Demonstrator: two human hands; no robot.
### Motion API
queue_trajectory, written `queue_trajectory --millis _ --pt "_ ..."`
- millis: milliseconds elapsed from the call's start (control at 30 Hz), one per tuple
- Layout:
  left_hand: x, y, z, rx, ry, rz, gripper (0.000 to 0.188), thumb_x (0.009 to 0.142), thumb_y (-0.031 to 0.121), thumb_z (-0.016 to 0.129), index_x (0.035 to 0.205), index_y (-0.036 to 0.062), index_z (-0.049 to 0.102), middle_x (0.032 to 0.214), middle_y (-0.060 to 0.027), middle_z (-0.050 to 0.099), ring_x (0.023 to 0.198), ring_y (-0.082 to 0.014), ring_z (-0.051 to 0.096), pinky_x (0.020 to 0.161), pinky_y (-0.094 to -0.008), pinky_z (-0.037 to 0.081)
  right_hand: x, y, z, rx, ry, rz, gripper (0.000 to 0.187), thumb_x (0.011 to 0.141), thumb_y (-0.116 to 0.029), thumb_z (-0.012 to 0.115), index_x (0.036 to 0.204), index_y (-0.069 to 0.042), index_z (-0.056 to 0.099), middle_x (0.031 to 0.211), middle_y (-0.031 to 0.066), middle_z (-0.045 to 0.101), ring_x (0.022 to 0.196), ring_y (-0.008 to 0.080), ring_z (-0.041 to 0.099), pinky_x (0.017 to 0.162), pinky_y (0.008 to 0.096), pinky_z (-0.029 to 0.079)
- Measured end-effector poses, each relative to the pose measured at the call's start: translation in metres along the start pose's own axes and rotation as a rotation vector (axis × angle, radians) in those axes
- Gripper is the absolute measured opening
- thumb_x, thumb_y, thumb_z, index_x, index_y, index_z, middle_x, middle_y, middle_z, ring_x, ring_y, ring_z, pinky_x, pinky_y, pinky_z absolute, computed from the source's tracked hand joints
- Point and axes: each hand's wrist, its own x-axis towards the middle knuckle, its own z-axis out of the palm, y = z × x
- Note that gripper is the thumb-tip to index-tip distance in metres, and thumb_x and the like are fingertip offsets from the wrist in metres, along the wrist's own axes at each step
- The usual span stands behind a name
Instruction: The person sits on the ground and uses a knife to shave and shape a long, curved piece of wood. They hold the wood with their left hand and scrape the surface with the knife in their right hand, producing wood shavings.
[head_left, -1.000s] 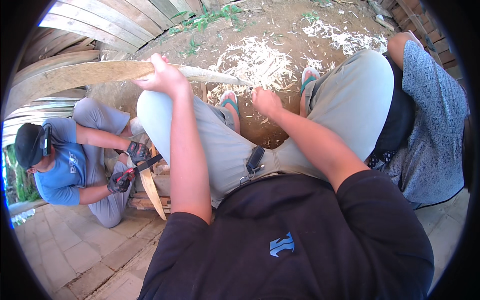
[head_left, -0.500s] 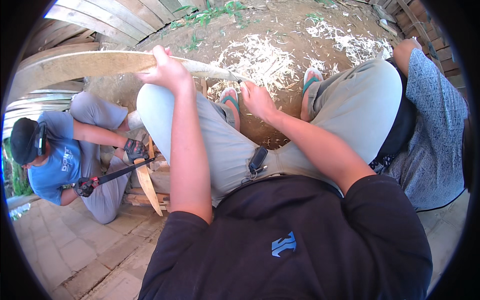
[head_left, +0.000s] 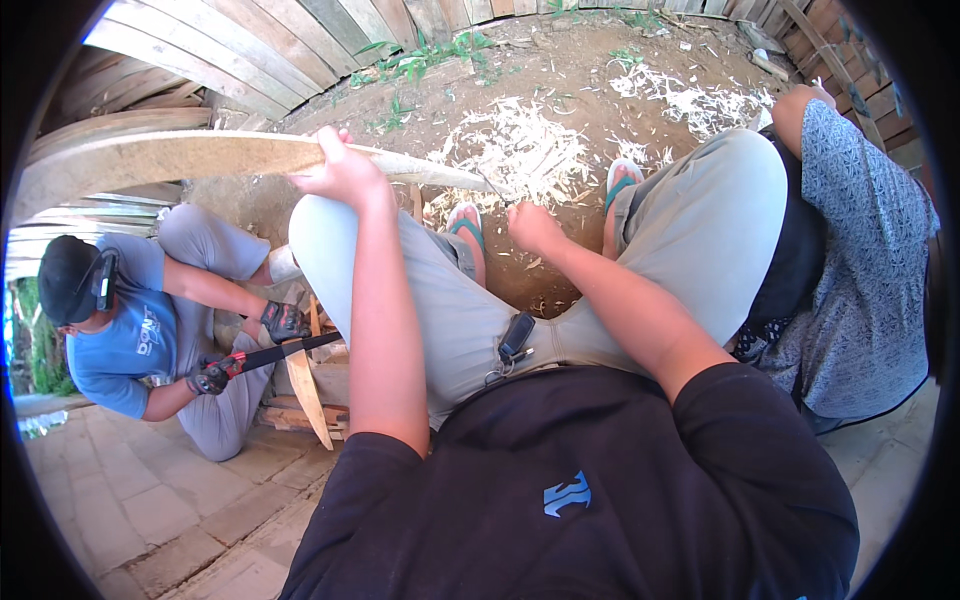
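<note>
A long pale wooden strip [head_left: 225, 153] runs from the far left to above my feet and looks narrower toward its right end. My left hand [head_left: 345, 178] is closed around it, near my left knee. My right hand [head_left: 535, 229] is closed on the handle of a knife, just beyond the strip's narrow end. Only the thin dark knife blade [head_left: 492, 186] shows, slanting up toward that tip; the fist hides the handle. Whether blade and wood touch, I cannot tell.
Wood shavings [head_left: 525, 140] litter the dirt ahead, below a plank fence [head_left: 290, 45]. At left a co-worker [head_left: 130, 320] in gloves holds a saw [head_left: 285, 352] across a wooden piece [head_left: 306, 390]. Another person in patterned cloth [head_left: 860, 270] sits close on my right.
My right hand has moved right and toward me with the knife, away from the strip's end. The strip and left hand sit slightly lower in view. The co-worker's saw has slid rightward.
</note>
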Motion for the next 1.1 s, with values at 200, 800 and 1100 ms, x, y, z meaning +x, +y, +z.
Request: queue_trajectory --millis 200,800,1100 --pt "0.000 0.003 -0.005 0.011 -0.013 -0.042 0.034 0.081 -0.003 0.060 0.111 -0.0009 0.044 0.096 -0.0111 0.055 0.072 -0.0156 0.056 0.063 -0.0291 0.049 -0.004 -0.005 0.000 0.046 0.070 -0.087 0.038 0.100 -0.034 0.050 0.108 -0.001 0.067 0.089 0.0302 0.069 0.092 0.0459 0.068 0.086 0.0541 0.052" --pt "0.001 0.005 -0.003 0.036 0.005 -0.009 0.036 0.082 -0.004 0.059 0.113 -0.0018 0.044 0.095 -0.0115 0.056 0.071 -0.0162 0.058 0.062 -0.0286 0.051 0.014 0.000 -0.002 0.325 -0.295 0.131 0.038 0.100 -0.031 0.052 0.100 0.005 0.066 0.089 0.0298 0.069 0.089 0.0464 0.068 0.081 0.0536 0.054" --pt "-0.013 0.003 0.003 0.008 -0.032 0.025 0.035 0.082 -0.002 0.060 0.112 -0.0009 0.043 0.093 -0.0104 0.055 0.073 -0.0158 0.057 0.063 -0.0284 0.050 -0.010 -0.006 -0.006 -0.071 0.036 -0.089 0.035 0.102 -0.032 0.050 0.115 -0.003 0.064 0.092 0.0278 0.070 0.092 0.0440 0.069 0.085 0.0554 0.053"
